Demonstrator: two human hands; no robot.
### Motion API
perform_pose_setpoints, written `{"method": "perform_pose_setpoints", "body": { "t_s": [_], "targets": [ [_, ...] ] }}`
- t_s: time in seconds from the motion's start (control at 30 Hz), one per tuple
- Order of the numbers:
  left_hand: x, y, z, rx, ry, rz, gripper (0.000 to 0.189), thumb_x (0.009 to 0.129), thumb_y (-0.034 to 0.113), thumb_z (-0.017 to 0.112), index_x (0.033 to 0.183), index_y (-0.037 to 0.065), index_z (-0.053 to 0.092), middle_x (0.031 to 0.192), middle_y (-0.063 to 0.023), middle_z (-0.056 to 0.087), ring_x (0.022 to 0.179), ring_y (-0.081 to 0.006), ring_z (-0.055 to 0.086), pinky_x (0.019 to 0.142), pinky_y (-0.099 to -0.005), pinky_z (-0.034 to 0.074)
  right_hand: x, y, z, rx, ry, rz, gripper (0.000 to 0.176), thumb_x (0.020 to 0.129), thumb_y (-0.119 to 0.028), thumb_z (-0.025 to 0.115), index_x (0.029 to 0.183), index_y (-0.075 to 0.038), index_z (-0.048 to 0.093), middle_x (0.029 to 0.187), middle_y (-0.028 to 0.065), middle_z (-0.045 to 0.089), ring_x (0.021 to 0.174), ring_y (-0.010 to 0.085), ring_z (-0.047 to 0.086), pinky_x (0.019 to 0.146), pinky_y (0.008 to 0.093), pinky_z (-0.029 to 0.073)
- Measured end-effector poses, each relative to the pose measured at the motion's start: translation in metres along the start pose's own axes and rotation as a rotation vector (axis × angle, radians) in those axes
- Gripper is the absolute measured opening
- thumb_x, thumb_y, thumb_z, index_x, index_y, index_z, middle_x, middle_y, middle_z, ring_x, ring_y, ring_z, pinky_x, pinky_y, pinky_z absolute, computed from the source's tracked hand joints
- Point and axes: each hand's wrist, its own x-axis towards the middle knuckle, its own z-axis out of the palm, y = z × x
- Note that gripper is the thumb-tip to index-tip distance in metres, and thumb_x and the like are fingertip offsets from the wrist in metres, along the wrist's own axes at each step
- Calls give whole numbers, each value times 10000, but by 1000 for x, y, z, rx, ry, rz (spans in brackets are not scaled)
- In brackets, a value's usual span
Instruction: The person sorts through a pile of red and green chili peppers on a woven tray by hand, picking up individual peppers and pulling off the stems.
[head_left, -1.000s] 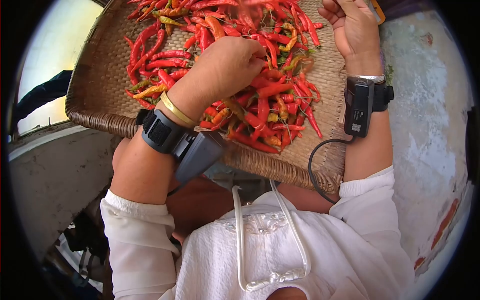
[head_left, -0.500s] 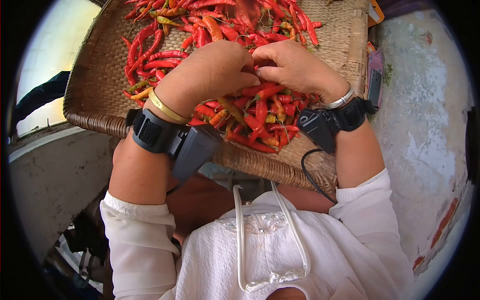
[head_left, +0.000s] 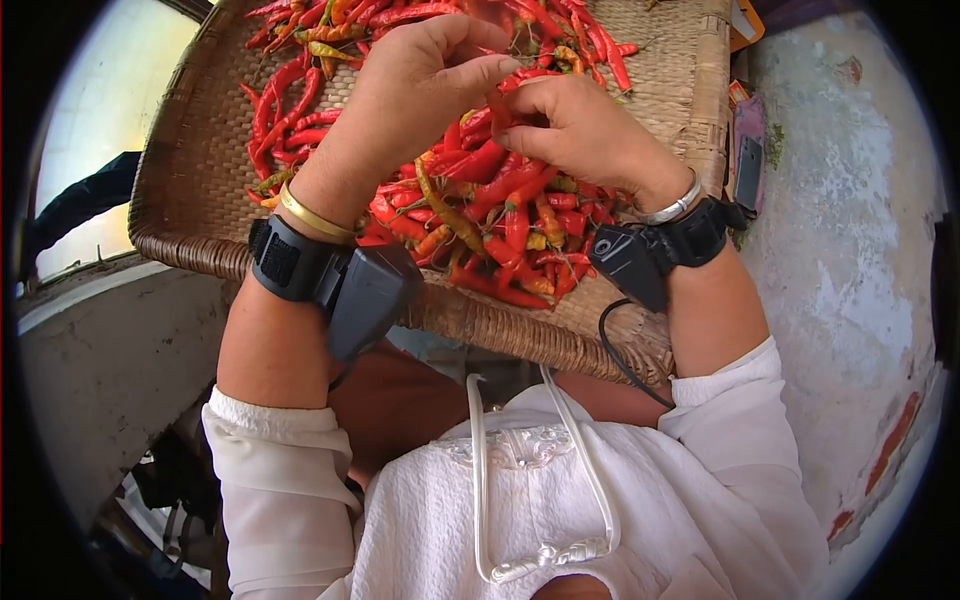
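Red chili peppers, a few orange or greenish, lie in a heap by the near rim of a woven basket tray. Above that heap my right hand, with a silver bangle, pinches a red chili pepper between thumb and fingers. My left hand, with a gold bangle, is raised just up and left of it. Its thumb and fingers are curled together, and whatever they hold is too small to make out. Another spread of chili peppers lies farther back and left in the tray.
Dark wrist devices are strapped on both forearms, a black cable hanging from the right one. The tray's thick front rim is above my lap. A worn wall stands right, with a phone beside the tray. A pale ledge is left.
My left hand has lifted up and away from my right hand, uncovering more of the pepper heap. My right hand has barely moved; a red chili pepper now shows at its fingertips.
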Motion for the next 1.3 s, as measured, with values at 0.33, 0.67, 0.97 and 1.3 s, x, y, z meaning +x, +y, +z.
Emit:
{"method": "perform_pose_setpoints", "body": {
  "t_s": [0.33,0.67,0.97,1.3],
  "targets": [
    [0,6,10,30,-15,-71,289,883,262,578,1040,20,594,774,29,601,630,-31,524,578,-178,441,-3,5,-19,-27,-105,51,266,803,-280,607,768,-19,643,638,97,603,575,162,586,547,299,455],
    [-14,-3,24,574,-273,88,221,786,227,634,885,29,635,739,-153,618,717,-311,606,642,-383,479,9,21,-47,910,481,158,185,886,-152,549,1017,-23,527,826,0,565,629,51,563,490,154,451],
    [-13,-8,23,726,-294,102,197,703,198,639,832,51,654,721,-155,608,716,-332,592,649,-413,476,2,7,-4,4,-103,16,252,732,-155,588,952,-41,635,809,152,637,759,278,617,691,355,480],
    [-9,-3,13,542,-60,169,153,744,99,600,875,26,632,759,-142,613,708,-299,605,635,-370,477,0,10,-5,18,-137,83,200,742,-210,622,813,-23,626,701,161,595,675,304,587,624,369,457]
  ]
}}
